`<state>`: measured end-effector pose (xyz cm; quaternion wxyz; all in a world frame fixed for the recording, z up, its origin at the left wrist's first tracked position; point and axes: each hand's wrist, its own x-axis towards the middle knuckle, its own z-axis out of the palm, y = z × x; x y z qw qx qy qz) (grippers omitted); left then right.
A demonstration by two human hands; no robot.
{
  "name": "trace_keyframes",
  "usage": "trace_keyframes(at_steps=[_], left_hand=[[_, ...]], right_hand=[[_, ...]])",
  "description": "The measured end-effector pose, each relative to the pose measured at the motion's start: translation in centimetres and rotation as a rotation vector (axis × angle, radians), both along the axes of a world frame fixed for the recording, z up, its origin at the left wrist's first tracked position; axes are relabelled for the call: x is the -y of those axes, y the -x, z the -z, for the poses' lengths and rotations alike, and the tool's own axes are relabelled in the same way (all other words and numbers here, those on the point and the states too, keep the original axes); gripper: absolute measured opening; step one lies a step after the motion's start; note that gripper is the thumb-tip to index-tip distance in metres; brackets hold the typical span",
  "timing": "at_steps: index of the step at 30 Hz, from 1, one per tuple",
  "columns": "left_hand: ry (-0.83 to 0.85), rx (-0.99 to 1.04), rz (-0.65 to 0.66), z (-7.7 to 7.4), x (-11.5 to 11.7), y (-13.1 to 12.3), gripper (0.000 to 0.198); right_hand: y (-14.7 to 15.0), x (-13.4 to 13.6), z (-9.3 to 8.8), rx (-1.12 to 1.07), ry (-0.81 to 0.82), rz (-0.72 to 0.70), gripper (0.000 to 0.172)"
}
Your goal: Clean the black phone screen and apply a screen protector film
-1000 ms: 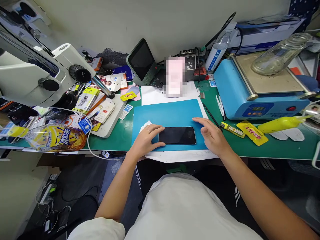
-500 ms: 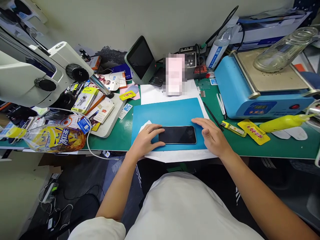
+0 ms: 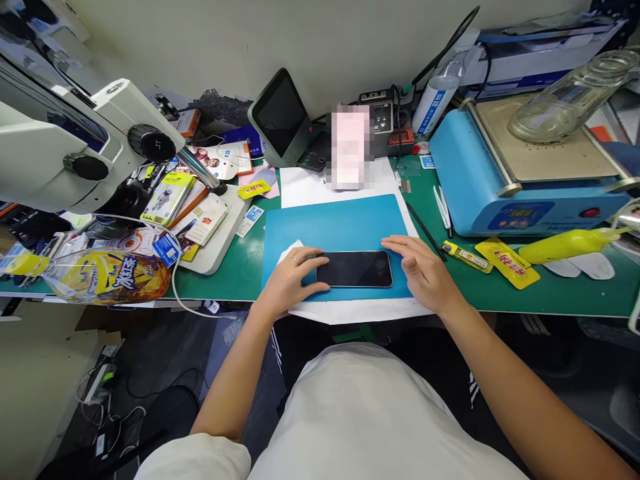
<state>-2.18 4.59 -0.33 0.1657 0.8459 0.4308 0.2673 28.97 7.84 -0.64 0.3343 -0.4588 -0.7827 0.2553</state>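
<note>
A smartphone (image 3: 354, 269) with a dark screen lies face up on the blue mat (image 3: 335, 223), its long side running left to right. My left hand (image 3: 294, 275) holds its left end, fingers at the upper edge and thumb at the lower one; a ring shows on one finger. Just off the phone's right end, my right hand (image 3: 423, 272) rests on the mat with its fingers stretched out and nothing in them. White paper (image 3: 360, 309) shows beneath the mat's front edge.
A microscope (image 3: 115, 140) and a tea bottle (image 3: 110, 275) occupy the left. On the right stands a blue heating device (image 3: 520, 207) carrying a glass jar (image 3: 570, 100). Tweezers (image 3: 443, 208), a black pen-like tool (image 3: 425, 230) and a yellow-green squeeze bottle (image 3: 565, 247) lie nearby.
The whole view has shifted very slightly. Both hands and the smartphone keep their places on the mat.
</note>
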Motion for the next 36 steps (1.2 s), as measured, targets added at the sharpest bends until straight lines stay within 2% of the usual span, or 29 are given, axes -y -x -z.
trace_keyframes(at_steps=[36], left_hand=[[-0.023, 0.01, 0.002, 0.06, 0.0, -0.01, 0.037]], right_hand=[[0.03, -0.13, -0.12, 0.01, -0.002, 0.002, 0.07]])
